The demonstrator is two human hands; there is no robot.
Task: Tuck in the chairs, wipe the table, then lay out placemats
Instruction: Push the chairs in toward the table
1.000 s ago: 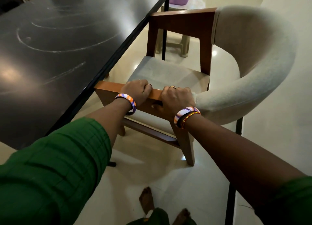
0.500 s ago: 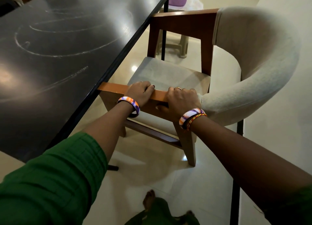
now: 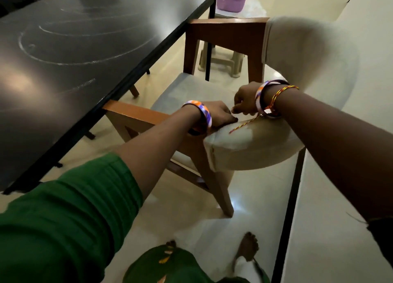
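Head view: chair (image 3: 212, 95) armrest tucks under table (image 3: 85, 48) edge (seat outside).

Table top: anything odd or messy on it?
Yes. The black table carries pale curved streaks sweeping across its near half, like smears or dried residue. Nothing spilled or damaged shows. The chair beside it is not fully tucked.

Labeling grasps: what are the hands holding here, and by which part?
Left hand grips the chair by its near wooden armrest, beside the cushioned back. Right hand is lifted just above it; contact cannot be told.
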